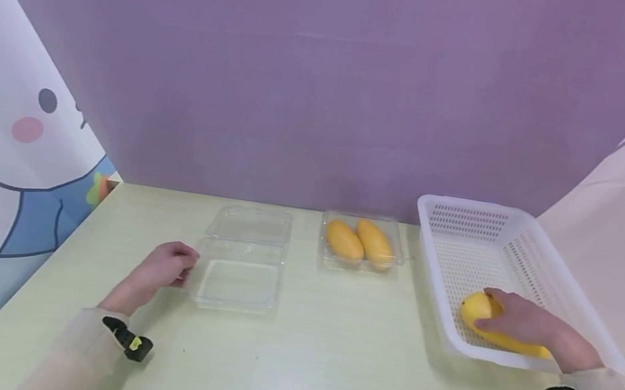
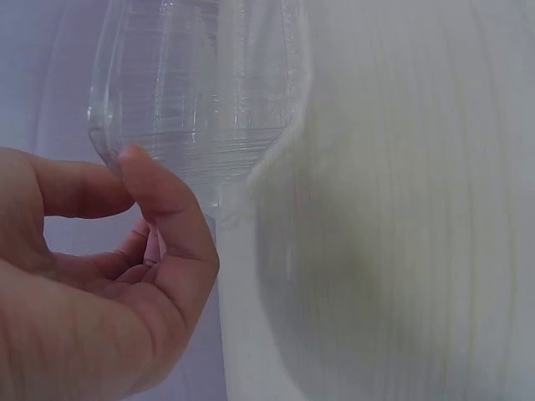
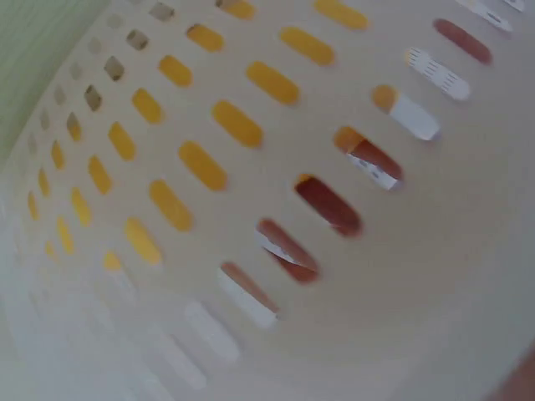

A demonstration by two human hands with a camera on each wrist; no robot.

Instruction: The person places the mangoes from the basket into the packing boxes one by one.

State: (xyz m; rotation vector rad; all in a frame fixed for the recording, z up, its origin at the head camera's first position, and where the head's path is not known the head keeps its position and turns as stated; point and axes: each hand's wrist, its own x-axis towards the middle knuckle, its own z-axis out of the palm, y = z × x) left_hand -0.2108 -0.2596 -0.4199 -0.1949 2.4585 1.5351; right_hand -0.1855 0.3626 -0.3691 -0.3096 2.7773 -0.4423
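My left hand (image 1: 166, 262) is at the left edge of an open clear plastic clamshell box (image 1: 239, 282). In the left wrist view, the thumb and index finger pinch the rim of that box (image 2: 201, 92) near one corner. On the right, my right hand (image 1: 524, 319) reaches into a white slotted basket (image 1: 441, 268) and grips a yellow mango (image 1: 473, 308), thumb on the near side and fingers over the top. Another yellow mango (image 1: 526, 347) lies by the basket's near wall, partly under the hand. The right wrist view shows mostly the basket wall (image 3: 376, 292), with yellow behind its slots.
A closed clear box (image 1: 359, 266) holding two mangoes (image 1: 374, 245) stands at the back middle, between the open box and the basket. A purple wall (image 1: 328, 89) rises behind the pale wood-grain table (image 1: 287, 366). Cartoon-printed sheets flank both sides.
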